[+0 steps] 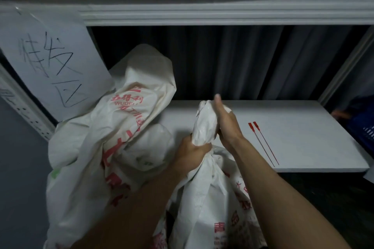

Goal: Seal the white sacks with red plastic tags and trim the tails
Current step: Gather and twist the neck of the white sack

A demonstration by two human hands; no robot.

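Left hand clenched round the gathered neck of the near sack. Right hand wraps the bunched top just above, thumb up. Sack white, red print, at the shelf front edge. Two red tags side by side on shelf, right of hands.

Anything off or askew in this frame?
The handwritten paper sign at the left hangs tilted. Otherwise nothing: left hand and right hand grip the gathered neck of the near sack, and two red tags lie parallel on the white shelf.
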